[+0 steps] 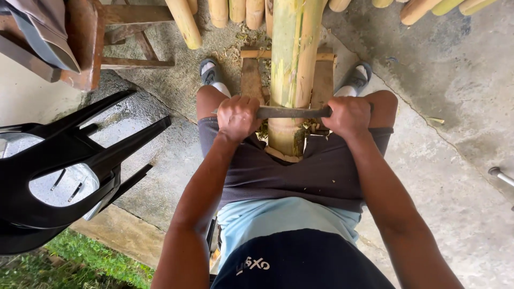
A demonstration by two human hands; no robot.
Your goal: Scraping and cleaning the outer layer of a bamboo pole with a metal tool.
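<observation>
A thick bamboo pole (292,53) runs from the top of the view down between my knees, its skin partly scraped to pale green and yellow. A dark metal blade (292,112) lies across the pole near its close end. My left hand (237,116) is closed on the blade's left handle. My right hand (349,115) is closed on its right handle. The pole rests on a low wooden frame (251,75) between my feet.
Several cut bamboo poles (184,21) lie at the top on the concrete floor (450,80). An overturned black plastic chair (59,160) is at the left, a wooden bench (85,43) above it, and grass (80,257) at the lower left. A metal rod end (498,174) shows at the right.
</observation>
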